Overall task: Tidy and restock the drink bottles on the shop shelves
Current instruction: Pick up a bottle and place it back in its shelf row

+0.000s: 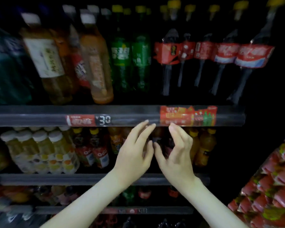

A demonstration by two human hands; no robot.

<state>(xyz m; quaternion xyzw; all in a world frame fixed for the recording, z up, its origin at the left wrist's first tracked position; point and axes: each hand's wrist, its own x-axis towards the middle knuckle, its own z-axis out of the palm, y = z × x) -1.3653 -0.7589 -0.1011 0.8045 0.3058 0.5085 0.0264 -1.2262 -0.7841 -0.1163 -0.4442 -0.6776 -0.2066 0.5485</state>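
- Small dark plastic bottle with a dark cap (157,137) is standing on the middle shelf, in the shadowed slot between the two hands; label too dark to read.
- Left hand (135,150) is hovering just left of it, fingers (143,127) straight and loosely spread, holding nothing.
- Right hand (176,150) is hovering just right of it, fingers half-curled like a claw, thumb pointing toward the bottle; can't tell if it's touching or gripping, too blurred.
- Orange juice bottles with yellow caps (206,145) are standing just right of the hands, red-labelled small bottles (99,153) just left, shrink-wrapped pale yellow bottles with white caps (44,150) further left.
- Grey shelf rail with a red promo strip and a "30" price tag (104,120) is sitting just above the fingertips.
- Upper shelf: red-labelled cola bottles (224,53) and green soda bottles (122,55) are standing in a row; amber tea bottles with white caps (95,63) are looking tilted.
- Progress, my guess: mid-task. Cola and green rows are looking faced; the dark slot, the leaning tea bottles and the blurry lower shelves are likely left to do.
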